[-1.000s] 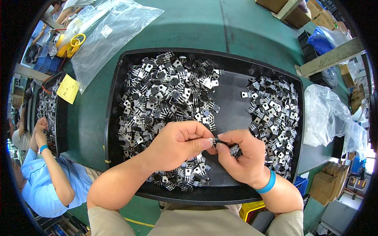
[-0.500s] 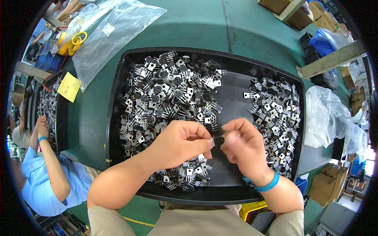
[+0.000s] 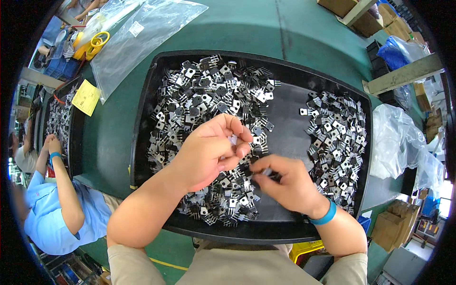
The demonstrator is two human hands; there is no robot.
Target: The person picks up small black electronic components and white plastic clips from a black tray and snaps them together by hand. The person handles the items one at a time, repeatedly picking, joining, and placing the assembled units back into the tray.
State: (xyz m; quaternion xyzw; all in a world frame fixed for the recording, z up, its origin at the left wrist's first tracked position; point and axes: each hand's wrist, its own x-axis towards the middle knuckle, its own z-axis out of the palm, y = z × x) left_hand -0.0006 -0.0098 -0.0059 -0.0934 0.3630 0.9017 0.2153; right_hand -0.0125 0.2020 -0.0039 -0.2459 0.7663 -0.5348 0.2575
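Note:
My left hand (image 3: 204, 152) hovers over the larger pile of transistors (image 3: 209, 99), its fingers curled around a small pale, translucent piece (image 3: 232, 139). Low over the strip between two piles, my right hand (image 3: 292, 185) pinches a small grey and dark part (image 3: 267, 171), probably a transistor; the fingers partly cover it. Black bodies, silvery tabs and thin metal legs make up the transistors. A smaller pile (image 3: 339, 137) of them fills the right side of the black tray (image 3: 256, 234). The two hands are close but apart.
A clear plastic bag (image 3: 142, 35) and yellow tape rings (image 3: 99, 42) are at the far left, above a yellow note (image 3: 86, 98). Crumpled plastic (image 3: 394, 142) lies right of the tray. At left, a co-worker in a blue shirt (image 3: 66, 218) handles parts at another tray (image 3: 76, 142).
My hands were level and almost touching over the tray. The left has risen and turned its palm inward; the right has dropped toward the larger pile. The view has shifted slightly.

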